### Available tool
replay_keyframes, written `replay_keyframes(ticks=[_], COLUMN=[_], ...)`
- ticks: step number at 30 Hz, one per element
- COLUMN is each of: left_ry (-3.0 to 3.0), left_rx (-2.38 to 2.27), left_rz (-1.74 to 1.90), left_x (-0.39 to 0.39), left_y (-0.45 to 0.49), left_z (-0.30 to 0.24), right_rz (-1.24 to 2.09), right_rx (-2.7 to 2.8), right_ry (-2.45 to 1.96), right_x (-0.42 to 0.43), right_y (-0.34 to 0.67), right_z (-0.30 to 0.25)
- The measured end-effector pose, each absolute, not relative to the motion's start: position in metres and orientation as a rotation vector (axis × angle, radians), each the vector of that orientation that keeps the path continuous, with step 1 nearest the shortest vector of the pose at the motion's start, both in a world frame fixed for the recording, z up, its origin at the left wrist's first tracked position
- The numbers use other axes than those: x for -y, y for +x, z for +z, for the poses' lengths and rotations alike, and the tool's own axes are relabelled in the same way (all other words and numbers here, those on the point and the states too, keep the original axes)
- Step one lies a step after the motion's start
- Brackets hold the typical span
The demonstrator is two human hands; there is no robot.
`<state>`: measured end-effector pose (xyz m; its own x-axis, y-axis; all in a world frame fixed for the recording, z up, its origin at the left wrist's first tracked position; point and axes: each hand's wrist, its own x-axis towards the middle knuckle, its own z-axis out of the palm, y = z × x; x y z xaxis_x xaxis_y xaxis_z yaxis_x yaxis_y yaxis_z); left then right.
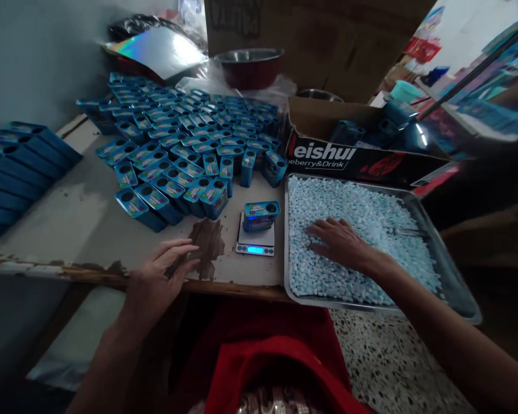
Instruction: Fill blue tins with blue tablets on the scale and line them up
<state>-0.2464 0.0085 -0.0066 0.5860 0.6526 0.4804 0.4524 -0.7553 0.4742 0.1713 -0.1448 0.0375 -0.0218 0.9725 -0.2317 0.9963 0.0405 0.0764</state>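
Observation:
My left hand hovers at the table's front edge beside a worn brown patch, its fingers loosely stretched, thumb apart, with nothing in it. My right hand lies palm down on small pale-blue pellets, fingers spread, some tips sunk among them. They fill a shallow metal tray, where part of a metal utensil shows at the right. Between my hands, a small digital scale with a lit blue display carries one blue flat container, upright, with a round dark hole in its top.
Many similar blue containers stand packed behind, with another row at the far left. A printed cardboard box holding blue items sits behind the tray. Farther back are a dark red bowl and a shiny iridescent sheet.

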Motion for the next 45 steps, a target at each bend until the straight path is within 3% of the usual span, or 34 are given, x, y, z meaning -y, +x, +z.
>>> replay_keyframes(ticks=[4,9,15,25,31,33,36,38,41,45], left_ry=[2.53,2.579,2.51,1.938,1.837,1.867,1.945,1.979,2.031,2.461], left_rx=[-0.925,-0.958,-1.002,-1.067,-1.019,-1.017,-0.989,-0.976,-0.903,-0.491], left_rz=[0.906,0.921,0.89,0.869,0.878,0.874,0.902,0.867,0.833,1.052], left_x=[-0.006,-0.006,-0.003,-0.014,-0.02,-0.02,-0.022,-0.024,-0.023,-0.016], left_y=[-0.231,-0.203,-0.167,-0.13,-0.109,-0.107,-0.105,-0.103,-0.094,-0.085], left_z=[-0.004,0.011,0.022,-0.002,-0.014,-0.011,-0.005,-0.003,0.002,0.016], right_rz=[-0.321,-0.734,-1.109,-1.341,-1.693,-1.559,-1.07,-0.961,-1.522,-2.981], right_rx=[-2.092,-2.112,-2.012,-1.989,-1.883,-1.968,-2.078,-2.065,-1.935,-1.171], right_ry=[2.003,2.373,2.649,2.74,2.871,2.797,2.638,2.687,2.978,2.823], right_x=[0.156,0.158,0.159,0.147,0.134,0.13,0.124,0.12,0.11,0.099], right_y=[0.184,0.206,0.223,0.22,0.201,0.197,0.194,0.188,0.167,0.129], right_z=[0.037,0.057,0.041,0.041,0.055,0.06,0.068,0.068,0.059,0.045])
